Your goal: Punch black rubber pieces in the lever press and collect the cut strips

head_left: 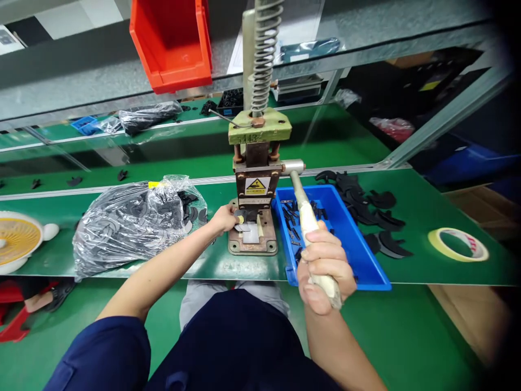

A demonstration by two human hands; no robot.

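A hand-operated press (260, 155) with a green top plate and a tall coil spring stands in front of me. My right hand (328, 266) is wrapped round its lever (302, 201), which slants down toward me and has a pale wrapped grip. At the left side of the press base (268, 233), my left hand (224, 218) pinches a small dark flat piece (239, 215). The piece sits at the slot under the press head, and my fingers partly cover it. A yellow warning label (257, 186) is on the press front.
Left of the press lies a clear plastic bag (130, 222) of dark curved pieces. To the right are a blue tray (350, 233) with small black parts, loose curved black pieces (388, 244) and a tape roll (458, 244). A red bin (175, 49) hangs above; a fan (18, 239) stands far left.
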